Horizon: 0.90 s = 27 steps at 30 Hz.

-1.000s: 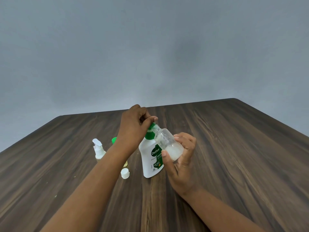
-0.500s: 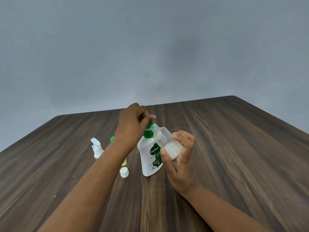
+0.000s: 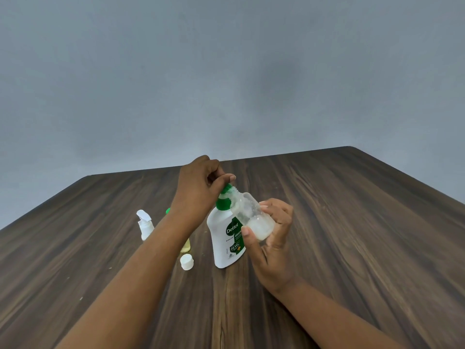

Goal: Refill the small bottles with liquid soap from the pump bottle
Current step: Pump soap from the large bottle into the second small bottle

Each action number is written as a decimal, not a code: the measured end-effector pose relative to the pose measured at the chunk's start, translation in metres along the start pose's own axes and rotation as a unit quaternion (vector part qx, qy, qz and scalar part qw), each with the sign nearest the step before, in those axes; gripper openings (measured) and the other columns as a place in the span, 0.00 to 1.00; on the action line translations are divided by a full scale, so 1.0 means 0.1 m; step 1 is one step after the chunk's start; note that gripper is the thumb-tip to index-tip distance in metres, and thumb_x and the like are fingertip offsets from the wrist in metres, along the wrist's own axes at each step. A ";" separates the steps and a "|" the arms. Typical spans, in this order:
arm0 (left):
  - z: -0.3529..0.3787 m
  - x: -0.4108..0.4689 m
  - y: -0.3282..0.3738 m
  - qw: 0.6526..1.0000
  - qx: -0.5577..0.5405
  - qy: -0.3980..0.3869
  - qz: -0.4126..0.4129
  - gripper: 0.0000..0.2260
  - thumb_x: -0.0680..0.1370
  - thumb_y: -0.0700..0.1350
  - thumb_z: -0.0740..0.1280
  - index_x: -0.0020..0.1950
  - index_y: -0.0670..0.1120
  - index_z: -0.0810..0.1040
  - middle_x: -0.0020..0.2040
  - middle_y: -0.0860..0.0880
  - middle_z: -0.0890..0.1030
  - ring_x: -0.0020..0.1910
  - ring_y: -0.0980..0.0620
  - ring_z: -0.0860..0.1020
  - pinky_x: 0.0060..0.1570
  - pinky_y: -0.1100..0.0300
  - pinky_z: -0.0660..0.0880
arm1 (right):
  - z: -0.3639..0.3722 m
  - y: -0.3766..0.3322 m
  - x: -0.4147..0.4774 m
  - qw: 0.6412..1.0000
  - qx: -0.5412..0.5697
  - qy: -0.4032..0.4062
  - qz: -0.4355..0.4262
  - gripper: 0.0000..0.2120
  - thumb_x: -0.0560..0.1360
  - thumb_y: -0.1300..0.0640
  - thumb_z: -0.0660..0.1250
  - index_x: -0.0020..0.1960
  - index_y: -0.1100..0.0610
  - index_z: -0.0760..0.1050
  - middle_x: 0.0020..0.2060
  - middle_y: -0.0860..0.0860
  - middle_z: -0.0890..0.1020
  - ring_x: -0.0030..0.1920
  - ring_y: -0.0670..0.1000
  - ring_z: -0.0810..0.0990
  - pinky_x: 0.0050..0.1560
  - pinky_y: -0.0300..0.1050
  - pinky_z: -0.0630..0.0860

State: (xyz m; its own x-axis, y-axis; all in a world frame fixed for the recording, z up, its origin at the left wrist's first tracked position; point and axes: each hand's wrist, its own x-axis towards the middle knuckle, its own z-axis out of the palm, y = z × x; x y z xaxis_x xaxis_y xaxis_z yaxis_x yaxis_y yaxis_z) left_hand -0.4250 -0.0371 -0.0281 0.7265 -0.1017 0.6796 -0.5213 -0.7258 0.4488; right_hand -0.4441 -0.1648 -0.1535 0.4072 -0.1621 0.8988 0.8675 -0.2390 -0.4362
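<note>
At the middle of the wooden table (image 3: pixel 352 222), little has changed over the last second. The left hand (image 3: pixel 198 187) stays curled over the green head of the pump bottle (image 3: pixel 226 243). The right hand (image 3: pixel 274 248) still grips the small clear bottle (image 3: pixel 251 217), tilted with its open neck against the nozzle. The whitish soap pooled in its lower end looks about the same, perhaps a third full, so I judge the filling is partway through and needs more presses. The pump bottle stands upright on the table.

To its left lies a loose white cap (image 3: pixel 187 261), near its base. A small yellowish bottle (image 3: pixel 185 245) is partly hidden behind the left forearm, and a white spray bottle (image 3: pixel 145 225) stands farther left. Nothing blocks the hands. The risk I see is the neck slipping off the nozzle and soap dripping.
</note>
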 end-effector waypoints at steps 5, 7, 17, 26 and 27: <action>0.03 -0.04 0.00 0.999 -0.024 0.021 -0.016 0.15 0.72 0.44 0.72 0.29 0.54 0.71 0.31 0.54 0.71 0.32 0.57 0.70 0.33 0.73 0.65 | -0.03 0.01 -0.01 1.000 -0.012 0.000 -0.001 0.18 0.75 0.56 0.64 0.60 0.52 0.61 0.56 0.47 0.64 0.57 0.43 0.69 0.52 0.34 0.71; -0.01 -0.01 0.02 1.000 -0.022 0.016 -0.011 0.12 0.72 0.45 0.72 0.29 0.51 0.74 0.32 0.53 0.72 0.32 0.57 0.71 0.33 0.73 0.66 | -0.02 0.00 0.00 1.000 -0.009 -0.005 0.002 0.19 0.76 0.51 0.64 0.62 0.49 0.59 0.57 0.46 0.64 0.57 0.45 0.70 0.52 0.36 0.73; -0.02 -0.01 0.00 1.000 -0.012 0.001 -0.008 0.11 0.72 0.45 0.72 0.31 0.46 0.76 0.31 0.52 0.73 0.32 0.57 0.71 0.32 0.72 0.65 | -0.01 0.00 0.00 1.000 -0.007 -0.004 0.009 0.17 0.78 0.45 0.61 0.61 0.50 0.60 0.57 0.45 0.64 0.58 0.43 0.69 0.51 0.32 0.73; -0.05 0.01 0.04 1.000 -0.007 0.004 -0.006 0.10 0.71 0.45 0.72 0.31 0.46 0.77 0.32 0.51 0.73 0.32 0.57 0.71 0.33 0.72 0.66 | -0.01 -0.02 0.01 1.000 -0.004 -0.007 0.010 0.16 0.79 0.44 0.60 0.62 0.48 0.59 0.57 0.43 0.63 0.58 0.42 0.69 0.49 0.31 0.73; -0.07 0.04 0.04 1.000 0.003 -0.008 0.003 0.10 0.71 0.45 0.72 0.32 0.45 0.77 0.32 0.51 0.74 0.32 0.56 0.72 0.32 0.71 0.66 | -0.01 -0.01 0.01 1.000 -0.007 -0.008 0.007 0.17 0.79 0.44 0.59 0.62 0.48 0.58 0.57 0.43 0.63 0.58 0.42 0.69 0.49 0.31 0.73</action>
State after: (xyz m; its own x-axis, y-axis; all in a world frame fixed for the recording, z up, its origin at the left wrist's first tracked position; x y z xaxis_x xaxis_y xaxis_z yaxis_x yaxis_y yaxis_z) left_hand -0.4278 -0.0354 -0.0193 0.7310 -0.1169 0.6723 -0.5229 -0.7290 0.4417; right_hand -0.4452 -0.1654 -0.1518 0.4236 -0.1495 0.8934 0.8576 -0.2512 -0.4487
